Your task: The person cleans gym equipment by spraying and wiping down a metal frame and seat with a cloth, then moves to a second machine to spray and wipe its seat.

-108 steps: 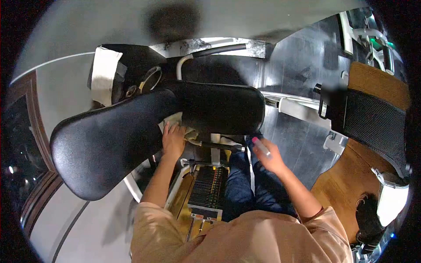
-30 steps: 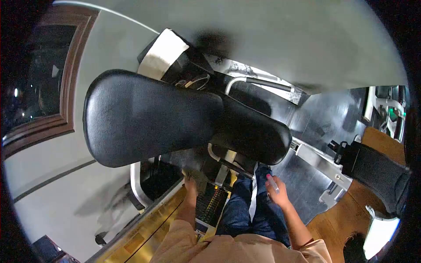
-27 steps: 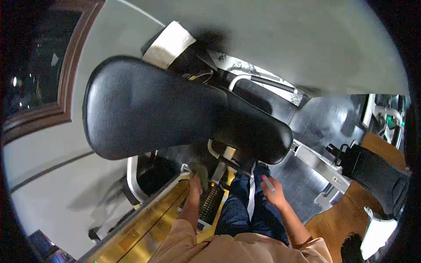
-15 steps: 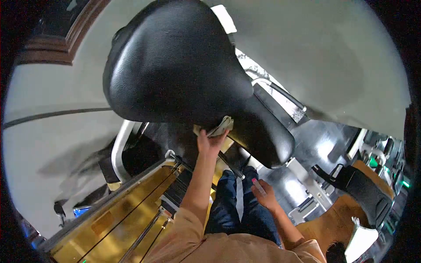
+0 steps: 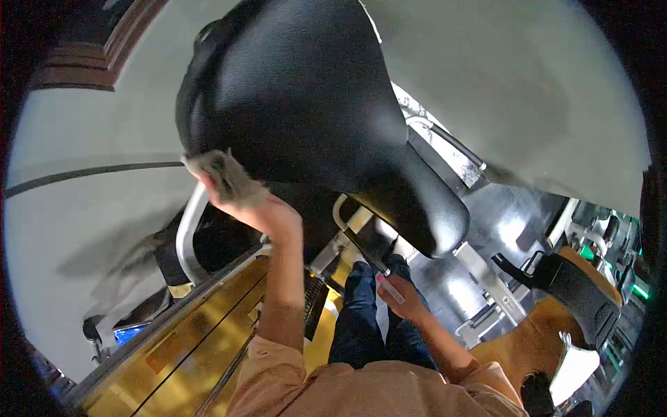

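Note:
A large black padded seat of an exercise machine (image 5: 306,90) fills the upper middle, its narrow end pointing down to the right. My left hand (image 5: 267,215) is closed round a crumpled beige cloth (image 5: 229,177), which is at the seat's lower left edge. Part of the fingers is behind the cloth. Lower down, in front of my legs, my right hand (image 5: 406,302) grips a small clear bottle (image 5: 390,288) with a pinkish end. That hand is apart from the seat.
A black-gripped handle (image 5: 368,254) sticks out below the seat, and another handle (image 5: 455,144) lies to its right. The gold-panelled machine frame (image 5: 201,347) runs along the lower left. A brown and black padded machine (image 5: 556,313) stands at right.
My left hand has moved left and up with the cloth, from under the seat's middle to its left edge. My right hand has shifted slightly left with the bottle.

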Motion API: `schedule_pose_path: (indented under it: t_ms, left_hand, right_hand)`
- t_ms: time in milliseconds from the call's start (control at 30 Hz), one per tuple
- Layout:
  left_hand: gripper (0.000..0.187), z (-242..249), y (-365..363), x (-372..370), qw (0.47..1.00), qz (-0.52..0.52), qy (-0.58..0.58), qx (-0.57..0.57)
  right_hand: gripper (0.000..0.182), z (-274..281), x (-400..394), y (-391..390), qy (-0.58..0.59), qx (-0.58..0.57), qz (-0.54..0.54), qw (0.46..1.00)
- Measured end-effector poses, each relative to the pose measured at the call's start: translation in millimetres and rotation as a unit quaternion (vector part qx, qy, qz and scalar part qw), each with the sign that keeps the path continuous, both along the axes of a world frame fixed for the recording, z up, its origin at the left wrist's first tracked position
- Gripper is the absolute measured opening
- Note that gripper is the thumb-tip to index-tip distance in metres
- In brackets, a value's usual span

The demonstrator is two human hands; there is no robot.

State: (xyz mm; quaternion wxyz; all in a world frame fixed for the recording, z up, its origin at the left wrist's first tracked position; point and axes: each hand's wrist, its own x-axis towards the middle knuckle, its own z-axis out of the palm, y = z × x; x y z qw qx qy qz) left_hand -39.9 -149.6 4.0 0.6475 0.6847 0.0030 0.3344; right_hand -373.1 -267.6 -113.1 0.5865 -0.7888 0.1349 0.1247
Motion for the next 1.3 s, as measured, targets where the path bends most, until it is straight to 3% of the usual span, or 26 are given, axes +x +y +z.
schedule_pose_path:
  t_ms: [67,133,167,233,367,400,567,633,700,767,800,833,900,933,1000,1033,1067,1100,1133,1167,1233,1300]
  left_hand:
    - [0.049,-45.7,-11.1,-33.9,0.997,-0.016,0.008,0.072]
    - [0.055,-104.7,-18.6,-70.7,0.971,-0.067,0.047,0.225]
    - [0.059,-130.6,-19.7,-85.2,0.938,-0.103,0.046,0.329]
    - [0.069,-151.5,-22.8,-106.7,0.807,-0.270,0.170,0.498]
    - [0.074,-188.5,-15.5,-118.6,0.723,-0.273,0.161,0.613]
    - [0.071,-182.0,-12.4,-117.3,0.700,-0.331,0.221,0.594]
    - [0.046,-140.2,-2.5,-114.4,0.681,-0.380,0.205,0.591]
    - [0.042,-129.9,-1.5,-112.4,0.762,-0.436,0.198,0.435]
    - [0.035,-118.0,-6.4,-109.5,0.747,-0.429,0.155,0.484]
    - [0.032,-105.7,-12.5,-111.1,0.786,-0.469,0.343,0.210]
    - [0.038,-94.7,-13.3,-110.5,0.755,-0.468,0.451,0.083]
    - [0.038,-78.7,-21.9,-105.3,0.758,-0.467,0.446,0.092]
    - [0.050,-50.6,-34.4,-97.1,0.802,-0.338,0.492,-0.002]
    - [0.052,-52.5,-12.5,-85.6,0.845,-0.318,0.428,0.047]
    - [0.053,18.9,-44.2,-55.9,0.912,-0.349,0.126,0.176]
    - [0.051,64.1,-52.8,-44.0,0.923,-0.329,0.196,0.029]
    - [0.048,108.0,-66.5,-33.2,0.945,-0.268,0.187,0.016]
    - [0.045,137.3,-63.5,-15.5,0.961,-0.246,0.110,0.068]
    - [0.044,157.4,-62.5,6.9,0.981,-0.142,0.005,0.134]
    - [0.042,171.7,-59.2,34.0,0.975,-0.036,-0.100,0.197]
    - [0.038,171.7,-18.5,102.8,0.937,-0.009,-0.101,0.333]
    - [0.031,173.7,-54.5,130.9,0.803,-0.072,0.101,0.582]
  right_hand:
    - [0.021,0.1,0.9,-1.3,0.059,0.050,0.005,0.997]
    - [0.024,-2.7,-2.1,-2.5,0.052,-0.011,0.030,0.998]
    - [0.024,2.7,-0.5,-5.1,0.057,-0.011,0.025,0.998]
    - [0.026,19.6,2.5,-12.0,0.087,0.044,-0.036,0.995]
    - [0.026,11.6,-13.6,-23.7,0.090,-0.028,-0.047,0.994]
    - [0.027,14.6,-13.5,-29.6,0.103,0.000,-0.063,0.993]
    - [0.027,14.6,-14.6,-46.8,0.099,0.041,-0.131,0.986]
    - [0.022,5.2,-14.9,-47.7,0.093,0.020,-0.133,0.986]
    - [0.020,4.8,-9.8,-52.8,0.084,0.068,-0.174,0.979]
    - [0.020,4.6,-1.0,-57.3,0.012,0.061,-0.191,0.980]
    - [0.026,9.7,2.5,-64.1,0.112,0.115,-0.169,0.973]
    - [0.026,8.7,5.8,-67.8,0.104,0.121,-0.169,0.973]
    - [0.027,6.2,10.0,-74.3,0.050,0.046,-0.168,0.983]
    - [0.026,4.5,13.0,-80.5,-0.030,-0.016,-0.145,0.989]
    - [0.021,2.5,11.0,-92.4,-0.027,0.038,-0.168,0.985]
    - [0.016,4.3,12.0,-97.7,-0.018,0.087,-0.190,0.978]
    - [0.016,10.4,13.1,-100.6,-0.078,0.017,-0.215,0.973]
    - [0.016,6.9,10.1,-103.9,-0.078,0.019,-0.217,0.973]
    - [0.016,-0.3,4.2,-108.4,-0.067,0.003,-0.199,0.978]
    - [0.018,-4.9,-0.7,-110.9,-0.055,-0.013,-0.181,0.982]
    - [0.018,-3.3,-4.1,-114.0,-0.055,-0.005,-0.209,0.976]
    - [0.020,1.1,-3.2,-122.7,0.073,0.003,-0.187,0.980]
